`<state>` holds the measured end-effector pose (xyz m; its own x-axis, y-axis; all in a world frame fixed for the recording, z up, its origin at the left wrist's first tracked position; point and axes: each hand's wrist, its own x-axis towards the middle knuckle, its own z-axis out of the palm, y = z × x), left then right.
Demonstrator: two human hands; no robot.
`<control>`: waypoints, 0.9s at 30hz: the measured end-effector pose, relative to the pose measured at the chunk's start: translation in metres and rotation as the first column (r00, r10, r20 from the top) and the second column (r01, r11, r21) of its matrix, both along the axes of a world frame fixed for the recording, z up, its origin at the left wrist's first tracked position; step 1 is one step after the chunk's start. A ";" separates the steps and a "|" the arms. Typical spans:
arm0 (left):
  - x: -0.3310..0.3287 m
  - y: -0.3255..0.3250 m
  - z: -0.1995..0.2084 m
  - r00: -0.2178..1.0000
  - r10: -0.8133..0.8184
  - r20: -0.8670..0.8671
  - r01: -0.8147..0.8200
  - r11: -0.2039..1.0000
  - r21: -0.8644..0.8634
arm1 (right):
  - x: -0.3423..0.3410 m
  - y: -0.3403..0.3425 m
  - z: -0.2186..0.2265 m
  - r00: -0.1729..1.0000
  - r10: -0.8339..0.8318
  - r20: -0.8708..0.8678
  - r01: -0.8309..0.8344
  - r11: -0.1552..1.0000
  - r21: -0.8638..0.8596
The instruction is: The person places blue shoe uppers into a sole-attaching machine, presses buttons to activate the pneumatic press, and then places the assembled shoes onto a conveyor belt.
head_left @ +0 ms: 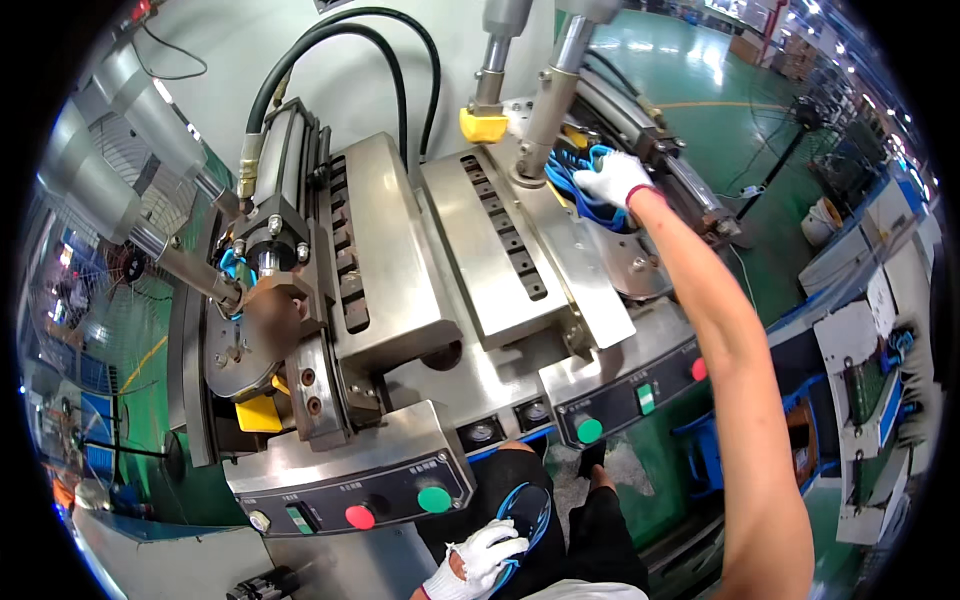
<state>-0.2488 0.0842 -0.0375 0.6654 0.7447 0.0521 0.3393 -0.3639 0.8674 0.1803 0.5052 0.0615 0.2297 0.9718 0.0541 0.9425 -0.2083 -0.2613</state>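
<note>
One dark shoe (534,503), rounded at the end and edged in bright blue, lies tilted over the person's lap, its side gripped by the white-gloved left hand (485,556). The knit fabric is loose and ridged, with bare skin showing through a gap near the wrist. The white-gloved right hand (612,180) reaches out to the machine's right station, its fingers closed on a blue shoe (603,213) with soft, strap-like edges; the glove hides part of it. That shoe sits just beside a thick, round steel column (545,125). Left of it lies a brushed-metal slotted plate (500,255), flat and rectangular, with a row of dark square-edged recesses. A glossy yellow block (483,126) hangs at the foot of a second polished rod. Two black rubber hoses (385,50) arch smoothly over the left cylinder (287,150). Along the front, sloping black control panels carry a domed green button (589,431) and a red button (360,517).
</note>
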 end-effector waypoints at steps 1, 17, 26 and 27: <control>-0.004 0.000 0.003 0.999 0.037 -0.008 -0.037 0.999 -0.025 | -0.019 0.009 -0.021 0.997 0.045 0.056 -0.047 0.998 0.037; -0.002 0.003 -0.030 0.985 -0.021 0.170 0.014 0.999 0.041 | -0.106 -0.208 -0.002 0.898 0.434 -0.070 -0.326 0.764 0.556; 0.013 -0.007 -0.023 0.991 0.047 0.125 -0.047 0.999 -0.002 | -0.149 -0.330 -0.123 0.945 0.328 0.006 -0.322 0.925 0.203; 0.020 -0.006 -0.017 0.993 0.090 0.081 -0.088 0.996 -0.020 | -0.139 -0.335 -0.128 0.953 0.300 -0.035 -0.283 0.926 0.250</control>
